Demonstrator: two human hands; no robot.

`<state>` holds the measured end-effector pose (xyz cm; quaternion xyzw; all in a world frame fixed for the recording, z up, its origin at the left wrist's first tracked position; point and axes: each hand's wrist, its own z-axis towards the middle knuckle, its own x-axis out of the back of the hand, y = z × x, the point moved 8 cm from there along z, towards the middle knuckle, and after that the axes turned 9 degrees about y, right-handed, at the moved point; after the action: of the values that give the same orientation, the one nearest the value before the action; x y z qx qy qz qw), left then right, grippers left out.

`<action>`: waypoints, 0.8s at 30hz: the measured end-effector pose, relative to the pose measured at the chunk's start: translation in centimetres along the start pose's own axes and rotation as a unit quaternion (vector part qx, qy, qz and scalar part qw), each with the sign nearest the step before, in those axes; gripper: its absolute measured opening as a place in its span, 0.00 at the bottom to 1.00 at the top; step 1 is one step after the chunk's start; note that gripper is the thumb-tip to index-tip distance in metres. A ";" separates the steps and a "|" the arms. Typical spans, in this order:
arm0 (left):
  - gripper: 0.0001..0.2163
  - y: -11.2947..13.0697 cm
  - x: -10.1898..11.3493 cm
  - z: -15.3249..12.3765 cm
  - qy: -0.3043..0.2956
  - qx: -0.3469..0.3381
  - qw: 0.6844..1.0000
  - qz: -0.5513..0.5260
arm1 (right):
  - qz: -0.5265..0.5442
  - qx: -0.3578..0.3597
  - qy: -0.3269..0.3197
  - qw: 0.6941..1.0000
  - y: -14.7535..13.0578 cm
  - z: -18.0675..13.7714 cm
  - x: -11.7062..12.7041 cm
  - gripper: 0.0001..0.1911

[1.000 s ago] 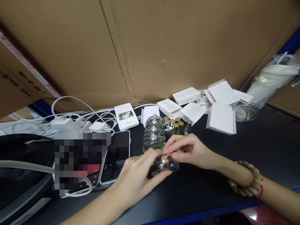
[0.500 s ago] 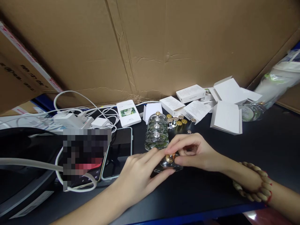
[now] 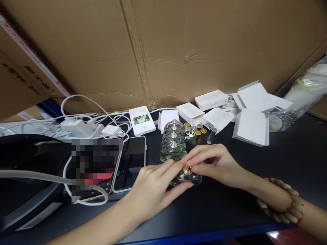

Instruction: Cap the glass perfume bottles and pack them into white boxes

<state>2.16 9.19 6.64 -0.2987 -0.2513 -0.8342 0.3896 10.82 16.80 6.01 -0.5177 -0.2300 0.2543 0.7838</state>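
Note:
My left hand (image 3: 158,185) is closed around a clear glass perfume bottle (image 3: 196,179) on the black table, its fingers covering much of the glass. At the bottle's neck a gold collar (image 3: 187,170) shows, and my right hand (image 3: 217,165) pinches it between thumb and fingertips. The fingers hide the top of the collar. Just behind, a row of similar glass bottles (image 3: 172,154) stands close together, silver pump stems on the nearer ones and a gold top on the farthest. Several gold and silver caps (image 3: 198,132) are grouped to the right of that row.
White cartons (image 3: 211,99) and open box pieces (image 3: 251,127) lie at the back right, beside plastic-wrapped items (image 3: 278,121). Two phones (image 3: 131,163), white cables and a charger (image 3: 78,127) occupy the left. A cardboard wall (image 3: 163,51) closes off the back.
The fingers of my right hand have closed further over the gold part, covering its upper end. My left hand keeps its hold on the bottle. The whole view has shifted slightly.

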 end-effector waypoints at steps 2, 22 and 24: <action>0.13 0.0 0.0 0.0 -0.004 0.001 1.000 -0.002 | 0.005 0.010 0.012 1.000 -0.2 0.0 0.2 0.08; 0.13 -0.1 -0.2 -0.1 -0.004 0.007 1.000 -0.016 | -0.066 0.072 -0.049 0.994 -1.2 -0.2 -0.9 0.05; 0.12 0.0 -0.1 0.0 -0.003 0.002 1.000 -0.016 | -0.075 0.081 -0.051 0.993 -1.4 -0.2 -1.0 0.05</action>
<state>2.20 9.25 6.50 -0.2966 -0.2588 -0.8390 0.3757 10.42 15.57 7.19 -0.4202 -0.2859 0.2390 0.8274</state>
